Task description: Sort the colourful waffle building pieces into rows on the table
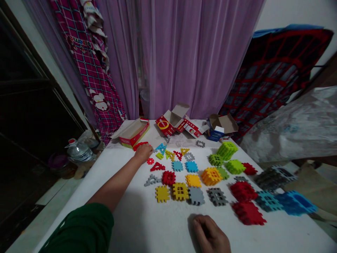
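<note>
Head view: left hand half-curled over red plastic piece, grip unclear; open red cardboard box just past fingertips; right hand loosely curled, empty.

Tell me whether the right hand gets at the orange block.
Probably yes, from above: the right hand rests on the table, and only the flat gray tiles lie near its path to the orange block, low enough to pass over.
</note>
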Demonstrator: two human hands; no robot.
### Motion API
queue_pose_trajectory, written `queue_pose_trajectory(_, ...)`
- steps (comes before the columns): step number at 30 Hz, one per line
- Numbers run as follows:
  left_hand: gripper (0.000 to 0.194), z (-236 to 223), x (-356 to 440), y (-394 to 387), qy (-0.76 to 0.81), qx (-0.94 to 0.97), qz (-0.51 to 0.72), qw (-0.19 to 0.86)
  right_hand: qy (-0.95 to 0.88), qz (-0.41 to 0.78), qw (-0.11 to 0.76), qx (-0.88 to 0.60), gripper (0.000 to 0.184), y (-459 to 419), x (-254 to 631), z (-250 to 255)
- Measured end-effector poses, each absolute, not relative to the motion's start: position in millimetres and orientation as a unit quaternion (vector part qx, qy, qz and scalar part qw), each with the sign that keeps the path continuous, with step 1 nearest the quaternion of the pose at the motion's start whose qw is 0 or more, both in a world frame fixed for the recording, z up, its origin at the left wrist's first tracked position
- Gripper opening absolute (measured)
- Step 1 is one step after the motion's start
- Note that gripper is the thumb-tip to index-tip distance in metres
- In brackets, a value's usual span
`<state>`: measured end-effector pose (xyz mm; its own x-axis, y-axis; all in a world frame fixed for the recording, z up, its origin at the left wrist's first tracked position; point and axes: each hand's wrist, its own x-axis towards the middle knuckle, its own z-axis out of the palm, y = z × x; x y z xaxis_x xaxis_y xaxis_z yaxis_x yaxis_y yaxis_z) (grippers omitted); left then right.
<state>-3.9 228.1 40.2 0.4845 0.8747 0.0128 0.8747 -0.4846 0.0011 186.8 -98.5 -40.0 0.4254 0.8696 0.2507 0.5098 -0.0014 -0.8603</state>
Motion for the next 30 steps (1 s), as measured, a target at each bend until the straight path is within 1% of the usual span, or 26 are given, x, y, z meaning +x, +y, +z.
queue_pose_trajectory(4,0.023,47,-33,208,-0.492,-0.870,-0.033,0.010,-0.533,0.185,0.468,-0.680,0.030,-99,194,-38)
queue_pose_trajectory(8,0.022,42,-69,181,-0.442,-0.896,-0.032,0.011,-0.578,0.171,0.429,-0.673,0.029,-97,200,-33)
queue_pose_trajectory(12,0.022,31,-102,163,-0.415,-0.909,-0.017,0.012,-0.567,0.156,0.433,-0.683,0.034,-95,198,-26)
queue_pose_trajectory(15,0.028,28,-118,155,-0.430,-0.902,-0.029,0.007,-0.563,0.150,0.435,-0.687,0.035,-95,196,-23)
queue_pose_trajectory(17,0.033,28,-121,150,-0.471,-0.881,-0.049,0.006,-0.563,0.149,0.432,-0.688,0.035,-96,195,-23)
queue_pose_trajectory(20,0.027,29,-111,140,-0.529,-0.846,-0.060,0.002,-0.562,0.150,0.428,-0.691,0.036,-97,196,-23)
queue_pose_trajectory(24,0.030,28,-87,127,-0.574,-0.818,-0.031,0.002,-0.556,0.151,0.429,-0.696,0.037,-96,196,-25)
queue_pose_trajectory(26,0.029,28,-77,122,-0.591,-0.806,-0.018,0.011,-0.552,0.155,0.427,-0.699,0.037,-96,196,-26)
queue_pose_trajectory(30,0.029,28,-73,120,-0.600,-0.800,-0.004,0.008,-0.549,0.158,0.427,-0.701,0.037,-96,196,-27)
